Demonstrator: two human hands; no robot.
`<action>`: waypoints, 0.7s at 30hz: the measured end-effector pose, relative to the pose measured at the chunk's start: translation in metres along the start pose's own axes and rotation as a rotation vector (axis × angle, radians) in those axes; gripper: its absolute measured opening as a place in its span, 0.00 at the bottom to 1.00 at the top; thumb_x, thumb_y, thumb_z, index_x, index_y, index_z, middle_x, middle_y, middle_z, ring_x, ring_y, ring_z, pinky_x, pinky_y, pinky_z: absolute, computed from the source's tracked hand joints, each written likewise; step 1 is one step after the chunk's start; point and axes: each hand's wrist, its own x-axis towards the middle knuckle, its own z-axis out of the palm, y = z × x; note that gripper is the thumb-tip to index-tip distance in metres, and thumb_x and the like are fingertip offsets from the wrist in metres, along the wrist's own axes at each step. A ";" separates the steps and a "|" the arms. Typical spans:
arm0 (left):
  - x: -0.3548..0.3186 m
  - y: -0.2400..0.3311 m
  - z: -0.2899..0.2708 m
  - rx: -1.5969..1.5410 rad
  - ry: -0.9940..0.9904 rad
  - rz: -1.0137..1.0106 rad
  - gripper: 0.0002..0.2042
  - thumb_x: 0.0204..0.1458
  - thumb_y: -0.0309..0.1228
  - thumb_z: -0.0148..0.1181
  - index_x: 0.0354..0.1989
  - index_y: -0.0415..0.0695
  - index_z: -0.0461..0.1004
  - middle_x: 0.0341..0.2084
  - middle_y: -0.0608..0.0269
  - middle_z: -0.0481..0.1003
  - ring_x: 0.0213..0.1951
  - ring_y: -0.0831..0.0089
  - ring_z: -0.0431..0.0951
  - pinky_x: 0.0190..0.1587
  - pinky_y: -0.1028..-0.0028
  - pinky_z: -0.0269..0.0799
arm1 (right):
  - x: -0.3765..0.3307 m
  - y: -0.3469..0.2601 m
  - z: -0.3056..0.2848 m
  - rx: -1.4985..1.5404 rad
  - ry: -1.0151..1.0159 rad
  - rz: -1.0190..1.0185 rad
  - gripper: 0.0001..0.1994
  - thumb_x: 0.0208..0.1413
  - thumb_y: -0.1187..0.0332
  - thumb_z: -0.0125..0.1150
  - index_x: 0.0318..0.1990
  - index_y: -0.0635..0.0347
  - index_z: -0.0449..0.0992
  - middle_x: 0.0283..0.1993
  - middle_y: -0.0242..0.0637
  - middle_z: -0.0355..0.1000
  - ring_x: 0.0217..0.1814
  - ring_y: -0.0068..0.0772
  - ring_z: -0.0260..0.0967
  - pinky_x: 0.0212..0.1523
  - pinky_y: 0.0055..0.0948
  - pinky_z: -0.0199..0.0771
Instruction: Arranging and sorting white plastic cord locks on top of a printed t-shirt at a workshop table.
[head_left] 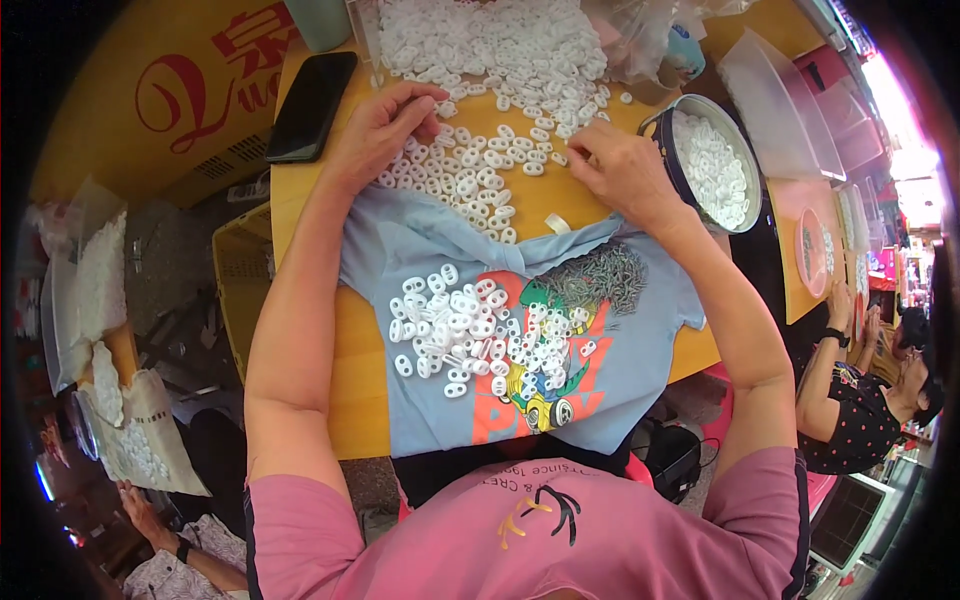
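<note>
My left hand (392,128) rests at the left of a spread of small white oval plastic pieces with two holes (465,185). Its fingers are curled together, and whatever they hold is hidden. Over on the right, my right hand (625,172) is closed in a pinch beside a single white piece (558,158); I cannot make out anything between its fingertips. A grey-blue T-shirt (430,420) lies across the near edge of the table. On it sit a heap of white two-hole pieces (460,325), smaller white pieces (545,345) and a pile of grey screws (607,278).
A large mound of white pieces (490,40) fills the table's far side. A black phone (312,107) lies at the left edge. A round pot (668,150) of white pieces stands right, near a clear plastic bin (770,105). Other people sit at both sides.
</note>
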 end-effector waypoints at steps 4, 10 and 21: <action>-0.001 0.000 -0.001 0.007 -0.008 0.019 0.13 0.67 0.33 0.53 0.52 0.40 0.77 0.28 0.69 0.76 0.33 0.81 0.76 0.38 0.79 0.72 | -0.005 -0.002 -0.012 0.119 -0.055 0.092 0.08 0.57 0.68 0.64 0.40 0.63 0.78 0.36 0.43 0.76 0.34 0.46 0.76 0.34 0.36 0.75; -0.001 0.001 0.000 0.013 -0.001 0.013 0.12 0.67 0.33 0.53 0.52 0.40 0.77 0.27 0.69 0.76 0.32 0.81 0.76 0.38 0.79 0.72 | 0.009 -0.005 -0.010 0.146 -0.098 -0.016 0.10 0.59 0.70 0.62 0.46 0.60 0.80 0.40 0.43 0.76 0.42 0.48 0.75 0.42 0.38 0.74; -0.001 0.001 0.000 -0.014 -0.002 0.014 0.12 0.67 0.32 0.53 0.51 0.39 0.77 0.29 0.69 0.76 0.33 0.81 0.76 0.39 0.79 0.73 | 0.026 0.005 -0.001 0.215 -0.275 0.034 0.11 0.58 0.69 0.63 0.45 0.65 0.79 0.39 0.48 0.77 0.42 0.52 0.75 0.44 0.42 0.75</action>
